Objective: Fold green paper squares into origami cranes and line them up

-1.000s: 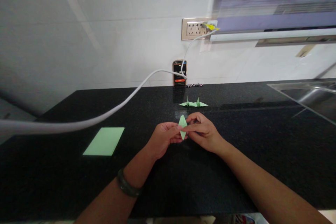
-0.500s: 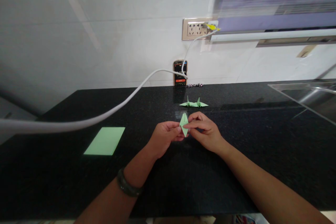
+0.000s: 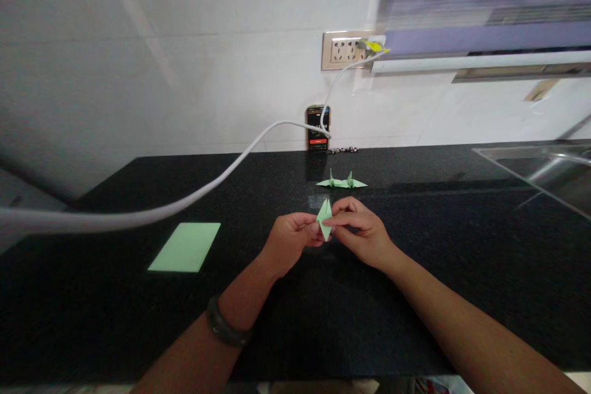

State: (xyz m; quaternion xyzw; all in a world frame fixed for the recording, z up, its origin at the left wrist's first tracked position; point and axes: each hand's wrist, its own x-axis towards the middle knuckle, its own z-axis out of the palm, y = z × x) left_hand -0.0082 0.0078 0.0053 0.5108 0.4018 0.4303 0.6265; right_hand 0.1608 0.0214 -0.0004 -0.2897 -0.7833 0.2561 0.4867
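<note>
Between my two hands is a small piece of light green folded paper [image 3: 325,215], diamond-shaped with a slit at its upper point. My left hand [image 3: 290,240] pinches its left edge between thumb and fingers. On the other side, my right hand [image 3: 364,228] is closed on the right edge, a fingertip pressing the paper's face. Just beyond them, two green paper cranes [image 3: 341,183] stand side by side on the black countertop [image 3: 295,332]. To the left of my left hand lies green square paper [image 3: 184,247], perhaps a stack.
A phone [image 3: 317,129] leans against the tiled wall, a small beaded item [image 3: 343,150] beside it. A white cable [image 3: 221,178] runs across the left foreground and up to the wall socket [image 3: 344,50]. At the far right is a metal sink [image 3: 554,166].
Almost nothing differs; the view has shifted very slightly. Both hands keep the same hold on the folded paper.
</note>
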